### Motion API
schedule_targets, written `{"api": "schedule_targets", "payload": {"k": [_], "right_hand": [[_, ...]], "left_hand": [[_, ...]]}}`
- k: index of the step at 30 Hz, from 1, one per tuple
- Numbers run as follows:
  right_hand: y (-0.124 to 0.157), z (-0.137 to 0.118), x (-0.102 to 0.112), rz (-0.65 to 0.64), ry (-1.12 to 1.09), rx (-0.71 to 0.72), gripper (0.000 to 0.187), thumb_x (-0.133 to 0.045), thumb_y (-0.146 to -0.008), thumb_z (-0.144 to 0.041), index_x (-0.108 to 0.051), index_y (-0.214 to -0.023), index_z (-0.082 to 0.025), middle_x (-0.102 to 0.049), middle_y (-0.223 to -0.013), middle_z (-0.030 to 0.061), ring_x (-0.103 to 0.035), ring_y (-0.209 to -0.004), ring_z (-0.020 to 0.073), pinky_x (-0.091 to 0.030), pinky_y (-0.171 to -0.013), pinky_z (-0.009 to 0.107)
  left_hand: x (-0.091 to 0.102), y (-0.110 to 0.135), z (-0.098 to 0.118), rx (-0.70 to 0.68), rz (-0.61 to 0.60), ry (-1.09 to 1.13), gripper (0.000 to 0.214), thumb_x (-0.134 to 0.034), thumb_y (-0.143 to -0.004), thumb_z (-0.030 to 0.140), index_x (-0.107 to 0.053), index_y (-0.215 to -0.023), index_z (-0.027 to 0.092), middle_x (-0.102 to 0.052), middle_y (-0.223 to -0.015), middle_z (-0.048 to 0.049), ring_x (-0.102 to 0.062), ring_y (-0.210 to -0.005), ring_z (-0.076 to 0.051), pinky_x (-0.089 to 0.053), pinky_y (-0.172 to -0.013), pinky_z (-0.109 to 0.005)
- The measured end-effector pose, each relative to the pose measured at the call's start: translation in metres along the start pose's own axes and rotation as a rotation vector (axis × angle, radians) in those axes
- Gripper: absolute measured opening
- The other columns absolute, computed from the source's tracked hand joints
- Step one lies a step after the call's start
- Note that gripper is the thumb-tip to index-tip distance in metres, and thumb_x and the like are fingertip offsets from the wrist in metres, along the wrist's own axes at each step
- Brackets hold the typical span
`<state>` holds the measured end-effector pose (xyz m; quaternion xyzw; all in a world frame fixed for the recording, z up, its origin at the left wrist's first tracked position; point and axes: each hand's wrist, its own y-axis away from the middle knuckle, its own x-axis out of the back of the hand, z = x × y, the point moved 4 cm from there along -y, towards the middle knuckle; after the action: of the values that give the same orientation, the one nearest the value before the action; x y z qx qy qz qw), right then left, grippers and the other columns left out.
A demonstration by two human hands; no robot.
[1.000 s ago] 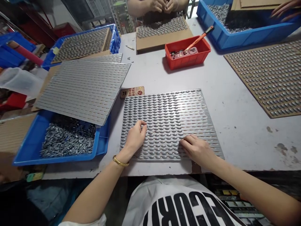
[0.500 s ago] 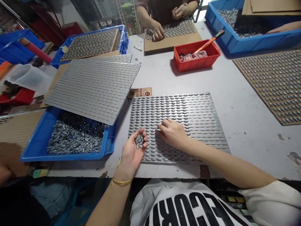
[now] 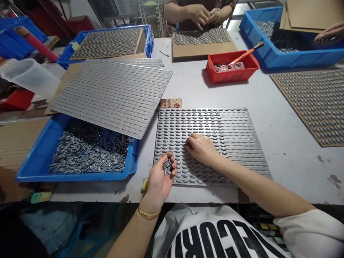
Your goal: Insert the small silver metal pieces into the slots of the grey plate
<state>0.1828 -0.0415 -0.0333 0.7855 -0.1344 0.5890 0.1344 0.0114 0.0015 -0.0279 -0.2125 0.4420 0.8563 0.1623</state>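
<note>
My left hand (image 3: 160,177) is cupped, palm up, around a handful of small grey spindle-shaped metal pieces (image 3: 167,167), just off the near left corner of the grey ridged board (image 3: 248,143). Matching pieces lie in close rows across the left and middle of that board, while its right side shows bare grooves. My right hand (image 3: 200,147) is pinched over the middle of the rows; a dark grey piece shows only slightly at its fingertips. To the left, a blue bin (image 3: 72,177) holds a heap of loose pieces (image 3: 88,157).
Another grooved board (image 3: 113,95) overlaps the blue bin. Behind are a printed card (image 3: 172,103) and a red tray (image 3: 228,76) with an orange-handled tool (image 3: 245,54). Across the table, a co-worker's hands (image 3: 205,16) hover above a filled board (image 3: 204,37). A filled board (image 3: 311,104) lies right.
The view has shifted slightly. My right hand stays pinched over the rows, and my left still cups its pieces. The co-worker's hand opposite has lifted off the board to meet the other hand.
</note>
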Motion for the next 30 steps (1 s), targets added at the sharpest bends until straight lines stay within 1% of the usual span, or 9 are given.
{"api": "schedule_targets", "payload": {"k": [6,10,13,15,16,18,21,25,30], "right_hand": [[-0.004,0.003,0.004,0.016,-0.192,-0.073,0.009,-0.057,-0.083,-0.025,-0.064,-0.087,-0.021,-0.064,-0.092,0.0038,-0.059,-0.082,0.0189,-0.036,-0.061,0.027],[0.006,0.01,0.02,0.024,-0.387,-0.05,0.007,-0.055,-0.086,-0.025,-0.059,-0.086,-0.019,-0.066,-0.085,0.0013,-0.06,-0.075,0.0144,-0.043,-0.063,0.025],[0.029,0.029,0.038,0.024,-0.8,-0.032,0.016,-0.054,-0.092,-0.035,-0.055,-0.092,-0.019,-0.067,-0.084,0.0025,-0.064,-0.073,0.0141,-0.048,-0.055,0.023],[0.051,0.047,0.048,0.034,-1.123,-0.066,0.022,-0.062,-0.088,-0.039,-0.055,-0.093,-0.019,-0.066,-0.081,0.0027,-0.064,-0.069,0.0153,-0.049,-0.05,0.024],[0.063,0.059,0.052,0.066,-1.184,-0.099,0.022,-0.066,-0.086,-0.039,-0.057,-0.093,-0.019,-0.065,-0.077,0.0013,-0.062,-0.063,0.0138,-0.049,-0.049,0.024],[0.089,0.08,0.055,0.146,-1.153,-0.15,0.018,-0.07,-0.083,-0.036,-0.064,-0.091,-0.02,-0.062,-0.071,-0.001,-0.055,-0.055,0.0106,-0.047,-0.048,0.024],[0.123,0.103,0.046,0.178,-0.979,-0.16,0.013,-0.067,-0.086,-0.032,-0.069,-0.095,-0.023,-0.067,-0.081,0.0018,-0.06,-0.065,0.0134,-0.05,-0.054,0.026],[0.15,0.11,0.026,0.161,-0.704,0.021,0.015,-0.055,-0.093,-0.022,-0.065,-0.103,-0.023,-0.069,-0.093,0.005,-0.065,-0.082,0.0171,-0.053,-0.068,0.03],[0.154,0.105,0.011,0.192,-0.472,0.206,0.018,-0.046,-0.095,-0.014,-0.062,-0.102,-0.02,-0.067,-0.091,0.0065,-0.061,-0.083,0.0171,-0.05,-0.072,0.031]], "left_hand": [[0.0,-0.001,-0.004,0.005,-0.013,0.003,0.013,-0.063,-0.081,0.018,-0.065,-0.092,0.011,-0.058,-0.078,-0.0036,-0.055,-0.06,-0.01,-0.041,-0.045,-0.018],[-0.004,0.002,-0.008,0.046,0.011,-0.009,0.018,-0.054,-0.086,0.017,-0.064,-0.1,0.012,-0.065,-0.081,-0.0071,-0.063,-0.065,-0.013,-0.051,-0.053,-0.021],[-0.007,0.006,-0.014,0.047,-0.023,-0.052,0.019,-0.05,-0.087,0.014,-0.062,-0.102,0.012,-0.07,-0.087,-0.0103,-0.068,-0.073,-0.017,-0.057,-0.065,-0.027],[-0.011,0.01,-0.02,0.051,-0.068,-0.101,0.016,-0.052,-0.087,0.015,-0.061,-0.1,0.014,-0.071,-0.09,-0.0113,-0.069,-0.075,-0.018,-0.057,-0.068,-0.028],[-0.013,0.012,-0.024,0.054,-0.089,-0.123,0.015,-0.054,-0.086,0.016,-0.06,-0.1,0.014,-0.071,-0.091,-0.0116,-0.07,-0.076,-0.019,-0.057,-0.068,-0.029],[-0.019,0.016,-0.033,0.068,-0.128,-0.16,0.013,-0.058,-0.086,0.019,-0.059,-0.098,0.015,-0.072,-0.093,-0.0121,-0.07,-0.078,-0.019,-0.057,-0.069,-0.028],[-0.032,0.022,-0.047,0.117,-0.188,-0.21,0.013,-0.063,-0.085,0.024,-0.06,-0.094,0.015,-0.071,-0.091,-0.0107,-0.068,-0.077,-0.018,-0.055,-0.068,-0.027],[-0.046,0.027,-0.071,0.181,-0.221,-0.268,0.019,-0.071,-0.079,0.027,-0.067,-0.092,0.013,-0.064,-0.078,-0.0041,-0.058,-0.065,-0.01,-0.05,-0.058,-0.021],[-0.05,0.031,-0.097,0.227,-0.174,-0.278,0.028,-0.078,-0.073,0.027,-0.073,-0.095,0.012,-0.055,-0.07,-0.0004,-0.048,-0.061,-0.006,-0.04,-0.05,-0.016]]}}
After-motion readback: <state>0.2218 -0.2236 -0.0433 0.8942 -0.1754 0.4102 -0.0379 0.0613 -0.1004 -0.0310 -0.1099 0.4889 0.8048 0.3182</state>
